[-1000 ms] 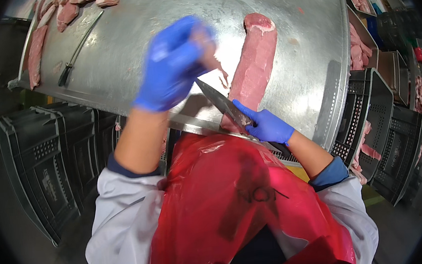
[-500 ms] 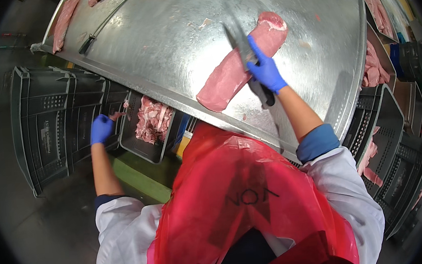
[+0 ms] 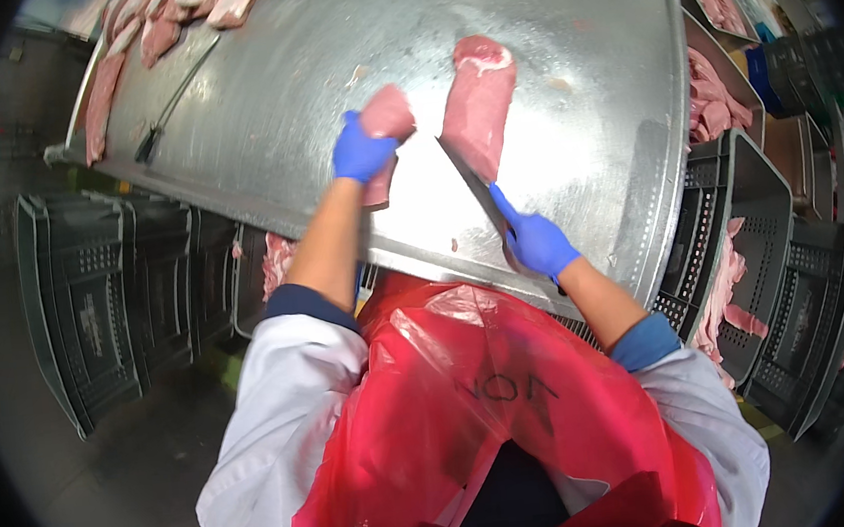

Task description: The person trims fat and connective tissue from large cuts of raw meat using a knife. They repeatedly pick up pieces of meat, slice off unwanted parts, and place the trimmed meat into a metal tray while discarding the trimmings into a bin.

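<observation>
Steel table (image 3: 581,129) all round, pale and shiny, and the person's working right at the near edge of it in blue gloves and a red plastic apron (image 3: 475,409). Left hand (image 3: 360,153) is clenched around a chunk of pink meat (image 3: 385,131), lifted a bit off the surface by the look of it, probably to keep it clear of the blade. Right hand (image 3: 539,241) is closed on the handle of a knife (image 3: 481,188), with the blade running away from the person and to their left, tip up against the near end of the pork loin piece (image 3: 478,103).

That bigger piece lies flat on the table between the two hands, long axis pointing roughly away from the person, tilted a touch right, with the pale fat-rimmed cut face at the far end. My guess is it's laid lengthwise like that so the knife can work along it.

More cuts of meat (image 3: 179,9) sit at the far left corner, and dark crates (image 3: 93,292) stand under the table, with more meat in those on the right
</observation>
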`<control>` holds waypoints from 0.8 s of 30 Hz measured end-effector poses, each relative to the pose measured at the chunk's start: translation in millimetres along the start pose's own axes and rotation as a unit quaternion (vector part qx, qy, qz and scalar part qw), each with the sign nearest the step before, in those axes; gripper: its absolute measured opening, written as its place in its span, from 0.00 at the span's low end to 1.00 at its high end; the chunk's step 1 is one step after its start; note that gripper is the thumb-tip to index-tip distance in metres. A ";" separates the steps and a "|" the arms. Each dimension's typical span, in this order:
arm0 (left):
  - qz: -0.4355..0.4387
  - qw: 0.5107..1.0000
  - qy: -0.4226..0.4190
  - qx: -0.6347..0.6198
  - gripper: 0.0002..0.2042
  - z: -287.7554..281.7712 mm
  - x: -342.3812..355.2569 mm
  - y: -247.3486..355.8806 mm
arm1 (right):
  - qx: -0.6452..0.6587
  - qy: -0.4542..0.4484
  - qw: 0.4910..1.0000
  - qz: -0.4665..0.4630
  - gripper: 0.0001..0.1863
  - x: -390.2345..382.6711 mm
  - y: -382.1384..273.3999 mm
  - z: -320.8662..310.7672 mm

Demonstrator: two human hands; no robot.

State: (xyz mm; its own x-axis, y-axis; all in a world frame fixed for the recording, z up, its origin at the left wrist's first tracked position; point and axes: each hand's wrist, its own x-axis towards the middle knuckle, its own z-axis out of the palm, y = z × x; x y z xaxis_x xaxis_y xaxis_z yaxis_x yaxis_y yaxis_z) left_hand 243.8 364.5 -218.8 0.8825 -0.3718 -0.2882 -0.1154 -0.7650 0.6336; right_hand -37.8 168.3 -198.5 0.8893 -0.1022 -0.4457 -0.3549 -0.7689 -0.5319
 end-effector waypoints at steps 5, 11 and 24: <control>0.068 0.862 -0.153 -0.479 0.40 -23.1 29.5 9.3 | 0.201 0.072 0.977 0.006 0.44 -97.9 46.0 5.4; 0.333 0.804 -0.224 -0.438 0.36 6.9 20.7 319.1 | 0.333 0.212 0.915 0.082 0.46 -128.2 83.5 6.6; 0.092 0.989 0.015 0.117 0.31 65.9 138.8 79.6 | 0.458 0.244 0.848 0.105 0.47 -89.9 73.4 16.6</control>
State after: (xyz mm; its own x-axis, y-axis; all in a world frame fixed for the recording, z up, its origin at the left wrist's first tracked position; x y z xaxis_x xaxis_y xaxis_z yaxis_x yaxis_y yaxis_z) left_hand 327.0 217.3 -255.7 0.8495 -0.5027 -0.1602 -0.3738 -0.7878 0.4896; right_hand -148.5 131.5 -209.4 0.7131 -0.5970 -0.3675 -0.3963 0.0892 -0.9138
